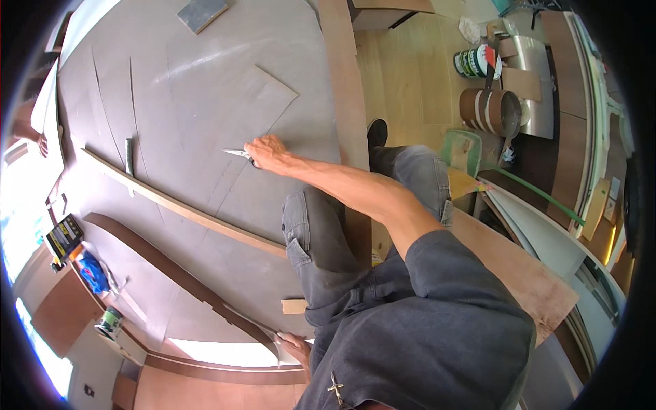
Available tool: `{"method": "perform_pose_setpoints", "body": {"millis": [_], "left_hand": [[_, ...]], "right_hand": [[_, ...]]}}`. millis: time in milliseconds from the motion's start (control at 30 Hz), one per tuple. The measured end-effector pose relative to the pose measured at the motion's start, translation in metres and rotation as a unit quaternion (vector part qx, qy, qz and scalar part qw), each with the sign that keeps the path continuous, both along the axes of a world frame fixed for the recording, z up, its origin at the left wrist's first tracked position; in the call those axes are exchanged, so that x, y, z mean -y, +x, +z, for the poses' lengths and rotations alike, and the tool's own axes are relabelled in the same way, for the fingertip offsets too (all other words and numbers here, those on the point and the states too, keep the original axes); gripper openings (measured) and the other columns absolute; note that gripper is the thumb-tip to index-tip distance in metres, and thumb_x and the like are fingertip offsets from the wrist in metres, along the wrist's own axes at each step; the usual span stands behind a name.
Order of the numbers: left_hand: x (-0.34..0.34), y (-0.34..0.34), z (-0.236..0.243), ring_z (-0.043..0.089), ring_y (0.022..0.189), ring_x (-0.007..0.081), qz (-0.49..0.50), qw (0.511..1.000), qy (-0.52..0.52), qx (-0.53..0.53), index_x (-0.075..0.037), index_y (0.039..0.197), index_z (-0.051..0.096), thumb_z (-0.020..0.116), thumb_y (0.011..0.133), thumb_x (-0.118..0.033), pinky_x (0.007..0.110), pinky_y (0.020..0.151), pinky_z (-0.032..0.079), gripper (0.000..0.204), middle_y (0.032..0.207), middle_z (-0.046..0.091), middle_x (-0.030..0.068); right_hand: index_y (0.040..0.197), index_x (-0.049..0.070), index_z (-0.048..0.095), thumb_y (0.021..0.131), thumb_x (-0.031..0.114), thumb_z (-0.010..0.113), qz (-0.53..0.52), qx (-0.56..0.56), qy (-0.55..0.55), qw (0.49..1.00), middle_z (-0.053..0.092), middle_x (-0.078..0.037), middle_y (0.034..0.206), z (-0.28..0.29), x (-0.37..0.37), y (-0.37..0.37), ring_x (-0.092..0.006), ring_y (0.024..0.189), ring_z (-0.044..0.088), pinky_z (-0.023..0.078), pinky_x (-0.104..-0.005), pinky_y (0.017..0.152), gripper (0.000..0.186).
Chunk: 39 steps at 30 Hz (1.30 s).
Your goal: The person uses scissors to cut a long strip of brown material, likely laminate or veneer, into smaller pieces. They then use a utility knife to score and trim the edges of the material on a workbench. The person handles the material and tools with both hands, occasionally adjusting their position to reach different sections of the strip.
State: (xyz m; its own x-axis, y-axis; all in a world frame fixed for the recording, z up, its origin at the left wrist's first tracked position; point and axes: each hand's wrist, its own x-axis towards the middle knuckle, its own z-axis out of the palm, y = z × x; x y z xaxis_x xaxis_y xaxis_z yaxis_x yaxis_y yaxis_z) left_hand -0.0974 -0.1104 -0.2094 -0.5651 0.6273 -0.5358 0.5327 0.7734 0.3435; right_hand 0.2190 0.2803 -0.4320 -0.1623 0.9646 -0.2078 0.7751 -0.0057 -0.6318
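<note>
Above the surface (pixel 205 89), right hand (pixel 271 154) grips scissors (pixel 236 152), likely light, best held by their handles (pixel 255 163); left hand (pixel 295 346) clasps a brown strip (pixel 174 270), probably bendy.

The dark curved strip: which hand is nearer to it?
Left. The left hand is at one end of the strip; the right hand, holding scissors, is farther, beyond the pale stick.

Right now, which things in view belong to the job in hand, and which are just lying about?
Apparently in use:
scissors, in the right hand
brown strip, its end at the left hand

Seemingly lying about:
wooden stick
green-and-white bucket
blue packet
</note>
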Motion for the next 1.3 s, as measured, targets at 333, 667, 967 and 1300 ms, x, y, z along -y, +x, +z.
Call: {"method": "perform_pose_setpoints", "body": {"millis": [333, 667, 967, 1300], "left_hand": [[-0.310, 0.235, -0.064, 0.051, 0.071, 0.0139, -0.379, 0.873, 0.256, 0.169, 0.007, 0.137, 0.029, 0.046, 0.096, -0.020, 0.028, 0.065, 0.045, 0.052, 0.078, 0.051, 0.0059], [-0.393, 0.455, -0.120, 0.056, 0.100, 0.0297, -0.656, 0.692, 0.232, 0.191, 0.005, 0.132, 0.042, 0.070, 0.087, -0.021, 0.040, 0.087, 0.047, 0.058, 0.109, 0.056, 0.0206], [-0.443, 0.493, -0.173, 0.054, 0.108, 0.0251, -0.380, 0.902, 0.040, 0.200, 0.009, 0.136, 0.031, 0.079, 0.079, -0.033, 0.037, 0.088, 0.047, 0.086, 0.122, 0.050, 0.0186], [-0.439, 0.497, -0.200, 0.051, 0.110, 0.0221, -0.329, 0.887, 0.022, 0.323, 0.006, 0.132, 0.033, 0.070, 0.087, -0.019, 0.032, 0.096, 0.040, 0.063, 0.118, 0.055, 0.0165]], "right_hand": [[0.114, 0.003, 0.057, 0.086, 0.046, 0.068, -0.193, -0.559, -0.066, 0.804, 0.067, -0.016, 0.098, 0.118, 0.015, 0.085, -0.0266, 0.085, 0.068, 0.055, -0.0371, 0.072, 0.053], [0.110, 0.005, 0.059, 0.101, 0.020, 0.045, -0.628, -0.403, 0.027, 0.666, 0.059, -0.002, 0.067, 0.101, 0.087, 0.296, -0.0106, 0.054, 0.055, 0.044, -0.0259, 0.049, 0.023], [0.096, 0.007, 0.072, 0.080, 0.028, 0.074, -0.605, -0.234, 0.015, 0.761, 0.066, -0.007, 0.075, 0.019, 0.048, 0.275, -0.0172, 0.067, 0.060, 0.047, -0.0328, 0.063, 0.026], [0.088, 0.001, 0.068, 0.081, 0.018, 0.067, -0.606, -0.270, -0.032, 0.747, 0.069, -0.011, 0.081, 0.024, 0.029, 0.274, -0.0258, 0.071, 0.068, 0.052, -0.0356, 0.066, 0.018]]}}
